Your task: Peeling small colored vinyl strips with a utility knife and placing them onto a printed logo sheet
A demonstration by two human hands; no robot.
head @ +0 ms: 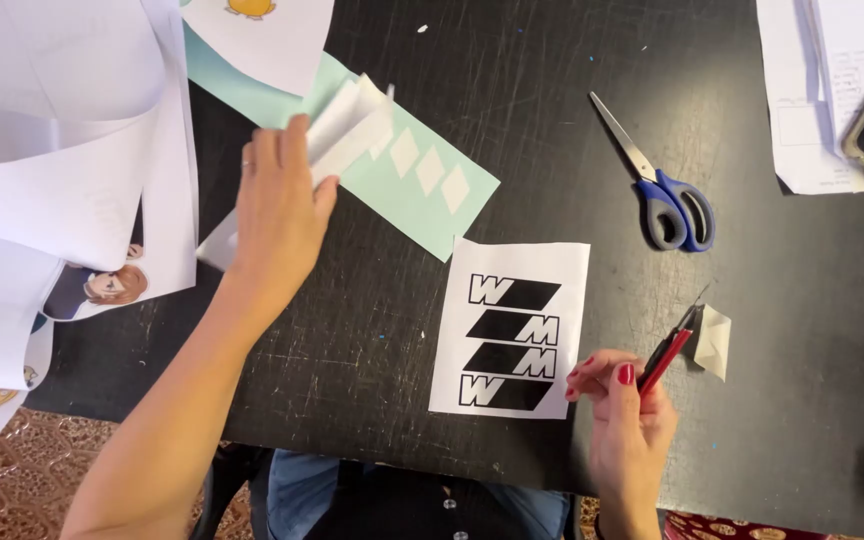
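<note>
Between hands: decal sheet flat on table. R hand clamped on red knife, tip lifted clear. L hand pinching paper strip, off the mint sheet. Scissors beyond R.

Black bench, scuffed. White sheet with black slanted bars; mint sheet with white diamonds. Blue-handled scissors; red-and-black knife; red nails, right hand.

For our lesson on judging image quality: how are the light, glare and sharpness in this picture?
Head view: even, soft light; faint shadows under the left hand and scissors; white paper stack at left nearly washed out; the sticker sheet and the knife in the right hand look sharp; the black table shows scratches, no strong glare.
</note>
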